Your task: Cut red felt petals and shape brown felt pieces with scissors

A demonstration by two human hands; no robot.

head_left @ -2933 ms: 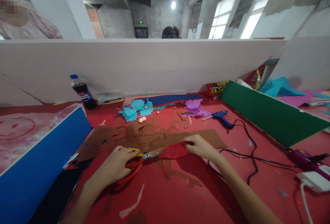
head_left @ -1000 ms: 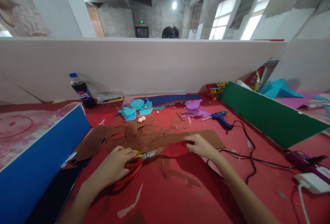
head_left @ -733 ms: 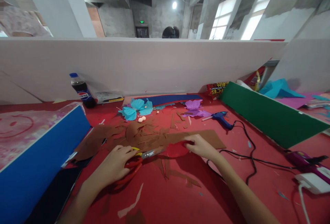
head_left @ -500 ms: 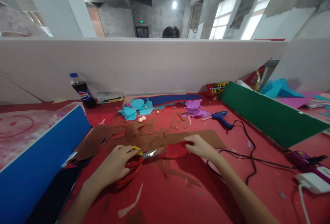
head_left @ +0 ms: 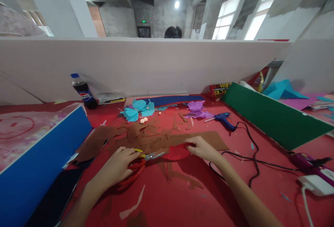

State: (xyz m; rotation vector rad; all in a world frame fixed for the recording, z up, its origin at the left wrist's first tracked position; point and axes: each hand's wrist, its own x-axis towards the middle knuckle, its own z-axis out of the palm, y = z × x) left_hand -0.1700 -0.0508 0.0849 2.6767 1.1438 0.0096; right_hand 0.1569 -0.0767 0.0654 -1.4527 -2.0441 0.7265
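Observation:
My left hand (head_left: 122, 163) is closed on a pair of scissors (head_left: 151, 156) with red and yellow handles. Their blades point right and look nearly together, with the tips at the left edge of a round red piece of paper (head_left: 179, 152). My right hand (head_left: 199, 147) pinches that red piece by its right edge, above the table. Behind it lies a long brown strip (head_left: 208, 140). Brown scraps (head_left: 146, 140) are strewn about beyond the scissors, and thin cut slivers (head_left: 165, 169) lie below the blades.
A blue glue gun (head_left: 225, 120) trails a black cord to a purple power strip (head_left: 310, 162). Blue (head_left: 52, 157) and green (head_left: 273, 115) boards flank the work area. Turquoise (head_left: 138, 108) and purple (head_left: 195, 108) paper pieces lie behind. A cola bottle (head_left: 85, 94) stands back left.
The scissor blades have swung closer together at the red piece's left edge. Both hands stay in nearly the same place.

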